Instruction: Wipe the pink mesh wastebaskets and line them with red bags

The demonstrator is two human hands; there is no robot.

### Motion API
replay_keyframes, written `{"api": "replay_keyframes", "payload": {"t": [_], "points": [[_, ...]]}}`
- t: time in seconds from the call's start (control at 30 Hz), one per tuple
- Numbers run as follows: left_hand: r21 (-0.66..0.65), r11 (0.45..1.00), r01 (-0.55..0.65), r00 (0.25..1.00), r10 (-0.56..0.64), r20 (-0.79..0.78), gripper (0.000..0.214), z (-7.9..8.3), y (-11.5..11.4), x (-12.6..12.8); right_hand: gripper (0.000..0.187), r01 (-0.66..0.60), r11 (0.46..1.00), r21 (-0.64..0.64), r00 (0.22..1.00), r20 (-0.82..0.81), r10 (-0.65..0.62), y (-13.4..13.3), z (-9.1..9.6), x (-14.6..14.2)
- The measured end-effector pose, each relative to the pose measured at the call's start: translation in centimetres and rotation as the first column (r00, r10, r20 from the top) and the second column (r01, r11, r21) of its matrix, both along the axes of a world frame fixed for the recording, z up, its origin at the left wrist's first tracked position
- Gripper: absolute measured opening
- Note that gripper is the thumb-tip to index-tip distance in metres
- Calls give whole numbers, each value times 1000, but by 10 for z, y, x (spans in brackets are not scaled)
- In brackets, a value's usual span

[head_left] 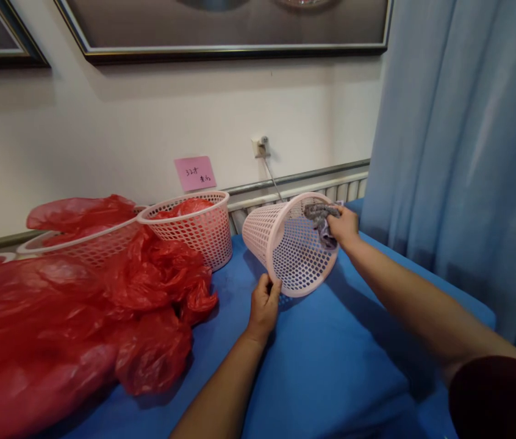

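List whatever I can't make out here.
Head view:
Crumpled grey fabric cloth: partly hidden inside the right hand's grip.
Tipped pink perforated plastic basket: outer base faces away, hidden by its walls.
Translucent red plastic bags: cut off by the left edge.
Rectangular pink paper note: lower writing too small to read.

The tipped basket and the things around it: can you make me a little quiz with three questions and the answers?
1. Which hand holds the grey cloth?
2. True or false: the left hand touches the rim of the tipped basket.
3. What is the pink note on?
A) the curtain
B) the wall
C) the blue sheet

Key:
1. The right hand.
2. True.
3. B.
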State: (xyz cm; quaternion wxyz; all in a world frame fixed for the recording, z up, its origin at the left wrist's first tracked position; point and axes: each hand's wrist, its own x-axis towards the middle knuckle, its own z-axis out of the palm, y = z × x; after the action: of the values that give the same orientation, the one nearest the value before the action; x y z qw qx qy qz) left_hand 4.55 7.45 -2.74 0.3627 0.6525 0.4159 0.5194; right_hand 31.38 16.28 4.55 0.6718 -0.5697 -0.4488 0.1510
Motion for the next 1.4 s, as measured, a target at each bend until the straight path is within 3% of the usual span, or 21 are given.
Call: {"api": "replay_keyframes", "payload": {"t": [0.13, 0.27, 0.4, 0.5, 0.53, 0.57, 0.6, 0.7, 0.77, 0.83, 0.97, 1.1, 1.17, 1.27, 1.4], "points": [[-7, 1000, -23, 1000, 23, 8, 37, -2, 2, 3, 29, 40, 974, -222, 987, 161, -3, -30, -48, 18], [-3, 999, -48, 999, 48, 26, 37, -4, 3, 4, 22, -118, 896, -429, 953, 205, 224, -60, -79, -9], [13, 996, -91, 995, 90, 51, 37, -6, 3, 2, 17, -411, 718, -562, 840, 74, 538, -94, -91, -48], [29, 991, -134, 989, 131, 71, 38, -6, 5, -1, 29, -671, 502, -546, 642, -90, 761, -120, -95, -56], [31, 989, -143, 987, 140, 79, 38, -6, 5, -2, 32, -726, 454, -517, 572, -86, 816, -126, -96, -54], [32, 988, -149, 985, 146, 89, 39, -5, 6, -3, 33, -749, 448, -488, 530, -37, 847, -131, -98, -51], [33, 987, -155, 983, 151, 100, 39, -4, 6, -4, 33, -737, 491, -464, 531, 52, 846, -134, -100, -47], [35, 982, -185, 972, 178, 152, 42, 3, 6, -4, 34, -556, 728, -402, 648, 338, 682, -138, -105, -42], [41, 978, -207, 963, 196, 188, 43, 12, 4, -4, 36, -478, 788, -389, 655, 439, 614, -142, -105, -49], [49, 979, -200, 951, 182, 250, 43, 25, -1, -2, 43, -497, 774, -392, 582, 511, 632, -148, -101, -65], [57, 989, -133, 877, 91, 471, 41, 70, -14, 4, 75, -607, 678, -415, 398, 579, 711, -159, -93, -100], [31, 994, -107, 785, 65, 616, 40, 122, -19, 5, 77, -628, 660, -412, 414, 540, 732, -155, -97, -112], [-4, 999, -50, 767, 41, 640, 37, 139, -15, 5, 74, -640, 659, -396, 447, 506, 738, -152, -102, -109], [-135, 991, 22, 779, 68, 624, 33, 147, -5, 10, 72, -656, 658, -369, 464, 490, 738, -152, -111, -103], [-220, 975, 42, 810, 96, 578, 38, 138, 9, 20, 70, -641, 666, -380, 460, 504, 731, -158, -118, -101]]}}
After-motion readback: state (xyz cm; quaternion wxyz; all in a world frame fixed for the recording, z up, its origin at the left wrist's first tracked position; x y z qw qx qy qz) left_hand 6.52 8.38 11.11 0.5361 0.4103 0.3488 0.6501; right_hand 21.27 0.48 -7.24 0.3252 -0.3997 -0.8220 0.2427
